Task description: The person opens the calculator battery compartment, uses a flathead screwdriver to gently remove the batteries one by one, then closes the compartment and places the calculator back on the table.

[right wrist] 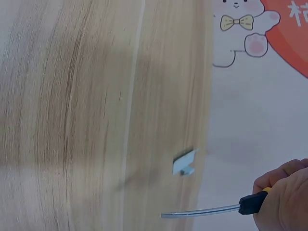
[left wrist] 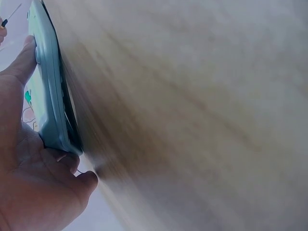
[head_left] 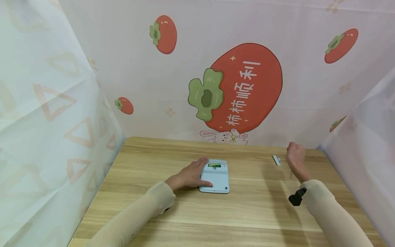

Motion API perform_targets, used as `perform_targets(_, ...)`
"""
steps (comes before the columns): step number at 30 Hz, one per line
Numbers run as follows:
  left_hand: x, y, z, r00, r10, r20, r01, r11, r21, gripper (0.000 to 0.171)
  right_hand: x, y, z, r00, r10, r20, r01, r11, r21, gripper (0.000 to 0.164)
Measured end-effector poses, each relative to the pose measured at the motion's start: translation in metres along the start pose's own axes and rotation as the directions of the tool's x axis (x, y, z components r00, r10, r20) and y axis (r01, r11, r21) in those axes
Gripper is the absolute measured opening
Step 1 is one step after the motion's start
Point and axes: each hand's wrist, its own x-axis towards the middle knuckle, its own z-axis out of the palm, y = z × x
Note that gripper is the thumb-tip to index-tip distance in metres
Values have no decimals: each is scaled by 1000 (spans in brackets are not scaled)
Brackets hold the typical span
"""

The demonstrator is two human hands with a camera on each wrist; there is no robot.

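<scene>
While the device (head_left: 219, 180) lies between gripping left fingers (head_left: 201, 162), right fingers (right wrist: 277, 177) clasp a screwdriver (right wrist: 247, 205).

Wears long, plain, pale cream sleeves (head_left: 139, 212), loosely fitted, softly creased. Bears blocky black device (head_left: 296, 198) just beside right cuff (head_left: 318, 192). Shows small dark patch (head_left: 167, 208) under left cuff (head_left: 163, 195). Leaves hands (head_left: 192, 173) bare.

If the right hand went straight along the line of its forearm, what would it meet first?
The right hand would probably meet the printed backdrop behind the table first, though depth is unclear.
</scene>
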Motion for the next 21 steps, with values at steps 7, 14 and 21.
perform_targets(7,-1,0,-2,1000,-1,3,1,1000,-4,113,7,14,-11,999,31,-31,-33,999,-43,49)
perform_targets(14,0,-2,-1,1000,6,7,-6,1000,8,113,11,30,-20,993,65,-101,-73,994,-83,48)
perform_targets(21,0,-2,-1,1000,8,6,-8,1000,16,113,14,46,-28,992,79,-101,-97,978,-183,47)
